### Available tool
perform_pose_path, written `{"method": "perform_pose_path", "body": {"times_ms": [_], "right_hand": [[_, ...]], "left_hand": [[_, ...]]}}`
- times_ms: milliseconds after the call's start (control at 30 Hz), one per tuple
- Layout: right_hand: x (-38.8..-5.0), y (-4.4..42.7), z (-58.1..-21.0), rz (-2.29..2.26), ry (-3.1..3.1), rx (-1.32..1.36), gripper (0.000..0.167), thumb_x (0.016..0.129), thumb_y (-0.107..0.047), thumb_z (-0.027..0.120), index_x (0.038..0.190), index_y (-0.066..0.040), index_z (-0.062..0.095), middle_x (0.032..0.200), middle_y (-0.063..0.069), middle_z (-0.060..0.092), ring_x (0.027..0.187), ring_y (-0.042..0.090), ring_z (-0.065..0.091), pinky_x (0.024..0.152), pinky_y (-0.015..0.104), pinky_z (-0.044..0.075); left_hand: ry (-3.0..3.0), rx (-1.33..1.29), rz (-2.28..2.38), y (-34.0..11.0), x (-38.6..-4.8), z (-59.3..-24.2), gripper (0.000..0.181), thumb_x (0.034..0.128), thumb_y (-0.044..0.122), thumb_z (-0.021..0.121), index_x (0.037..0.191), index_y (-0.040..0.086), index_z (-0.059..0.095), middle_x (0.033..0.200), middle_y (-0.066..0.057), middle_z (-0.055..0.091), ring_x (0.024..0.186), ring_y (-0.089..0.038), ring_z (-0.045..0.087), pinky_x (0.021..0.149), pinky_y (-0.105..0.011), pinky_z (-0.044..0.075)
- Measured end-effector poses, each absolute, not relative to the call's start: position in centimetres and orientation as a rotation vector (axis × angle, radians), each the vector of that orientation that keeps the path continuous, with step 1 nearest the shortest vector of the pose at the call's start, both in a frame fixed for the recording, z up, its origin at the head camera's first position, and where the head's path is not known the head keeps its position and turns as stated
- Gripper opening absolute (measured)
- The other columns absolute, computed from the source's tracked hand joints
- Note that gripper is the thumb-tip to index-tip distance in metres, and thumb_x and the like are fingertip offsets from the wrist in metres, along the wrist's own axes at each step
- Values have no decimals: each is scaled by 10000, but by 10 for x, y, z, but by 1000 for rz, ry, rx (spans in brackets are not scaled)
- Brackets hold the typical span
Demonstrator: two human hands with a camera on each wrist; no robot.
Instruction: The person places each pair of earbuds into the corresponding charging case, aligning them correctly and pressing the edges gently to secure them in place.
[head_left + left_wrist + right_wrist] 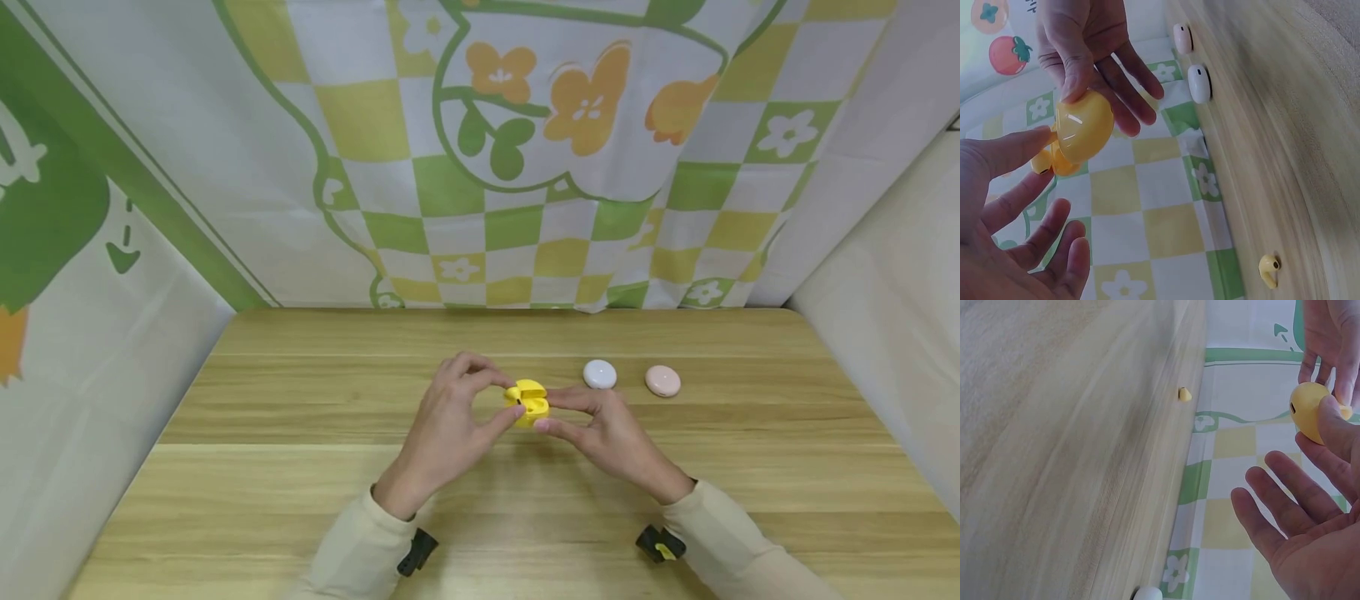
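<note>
In the head view my right hand (615,433) holds a yellow earbud case (536,411) by its side, between thumb and fingers, with the lid raised. My left hand (446,421) pinches a yellow earbud (1041,162) between thumb and forefinger, right against the case opening. How far the bud sits in the case cannot be made out. On the wooden tabletop lies another yellow earbud (1269,270), seen in both wrist views; the left hand hides it in the head view. The remaining fingers of both hands are spread loosely.
A white rounded case (599,374) and a pink rounded case (663,381) lie beyond the right hand on the wooden table (300,483). Patterned cloth (450,192) hangs behind the table's far edge, and pale cloth hangs at both sides.
</note>
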State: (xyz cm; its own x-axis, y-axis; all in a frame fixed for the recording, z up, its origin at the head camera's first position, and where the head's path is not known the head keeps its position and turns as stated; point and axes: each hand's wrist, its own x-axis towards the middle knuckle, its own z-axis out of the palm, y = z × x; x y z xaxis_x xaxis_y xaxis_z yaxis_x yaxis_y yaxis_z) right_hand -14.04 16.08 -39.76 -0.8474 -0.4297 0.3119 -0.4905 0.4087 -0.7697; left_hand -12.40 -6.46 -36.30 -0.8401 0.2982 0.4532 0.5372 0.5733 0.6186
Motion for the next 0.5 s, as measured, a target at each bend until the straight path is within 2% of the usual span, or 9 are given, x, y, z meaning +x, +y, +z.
{"method": "perform_pose_path", "body": {"times_ms": [500], "right_hand": [[-140,160,-397,1477,-2579,841,295,867,-114,800,1155,-62,763,1200,52,716,1121,219,680,929,368,550]], "left_hand": [[-2506,-680,-1051,-65,-122,-362,281,807,192,884,1042,76,782,1116,-82,636,1065,-279,556,881,-427,496]]}}
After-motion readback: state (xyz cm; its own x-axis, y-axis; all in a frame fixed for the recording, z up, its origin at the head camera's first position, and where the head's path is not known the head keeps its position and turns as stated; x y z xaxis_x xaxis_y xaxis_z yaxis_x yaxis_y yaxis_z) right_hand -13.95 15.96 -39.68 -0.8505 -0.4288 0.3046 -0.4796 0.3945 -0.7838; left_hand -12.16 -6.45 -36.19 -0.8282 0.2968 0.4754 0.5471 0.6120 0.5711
